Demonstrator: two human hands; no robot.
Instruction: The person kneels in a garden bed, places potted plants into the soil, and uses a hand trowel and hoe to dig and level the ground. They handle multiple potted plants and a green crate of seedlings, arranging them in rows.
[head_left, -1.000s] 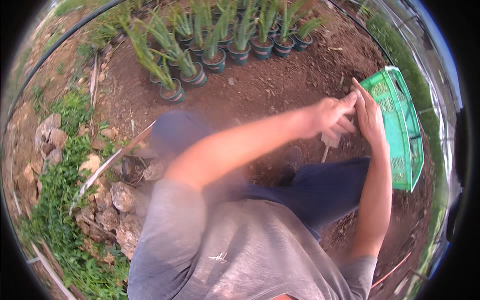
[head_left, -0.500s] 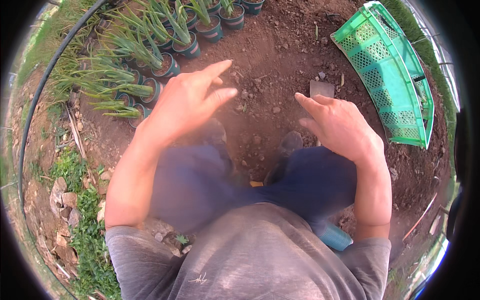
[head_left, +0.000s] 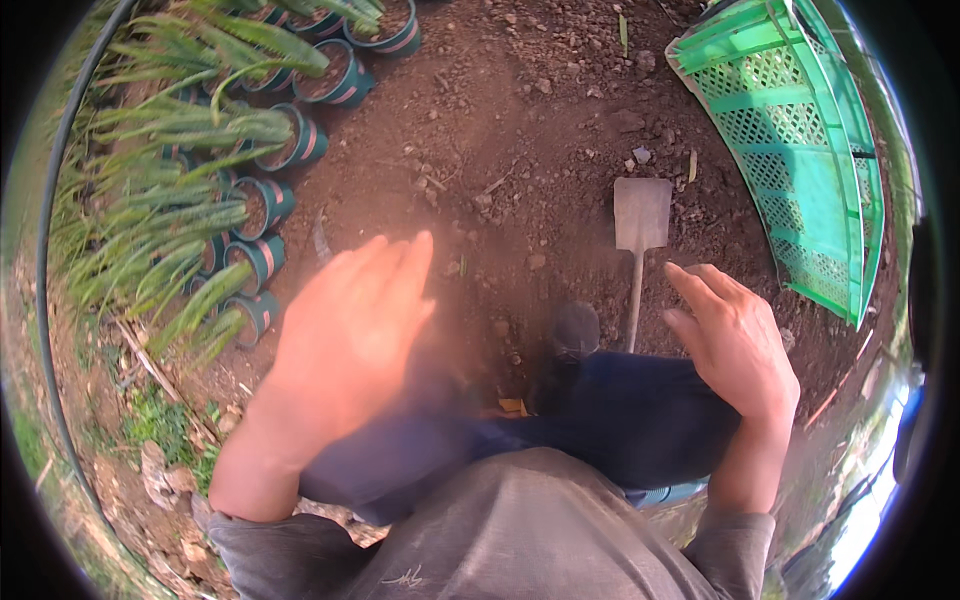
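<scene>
My left hand (head_left: 365, 315) hovers over my left leg with its fingers stretched out, slightly smeared by motion, and holds nothing. My right hand (head_left: 733, 335) is above my right knee, empty, fingers extended and thumb apart. Nearest to it lies a small shovel (head_left: 642, 212) with a flat, dirt-dulled blade and a thin handle running back toward my leg, where its end is hidden. Left of my left hand stand several dark green pots (head_left: 262, 205) of soil, holding long-leaved, aloe-like plants (head_left: 165, 225).
A green plastic crate (head_left: 790, 160) with lattice sides rests tilted at the far right. Brown, lumpy soil (head_left: 500, 130) spreads between pots and crate. A black hose (head_left: 62, 190) curves along the left edge. Stones and weeds (head_left: 165, 425) lie at lower left.
Both hands have come down and back toward my body, the left one opening flatter. The view has shifted, so the pots appear nearer and the shovel's handle shows.
</scene>
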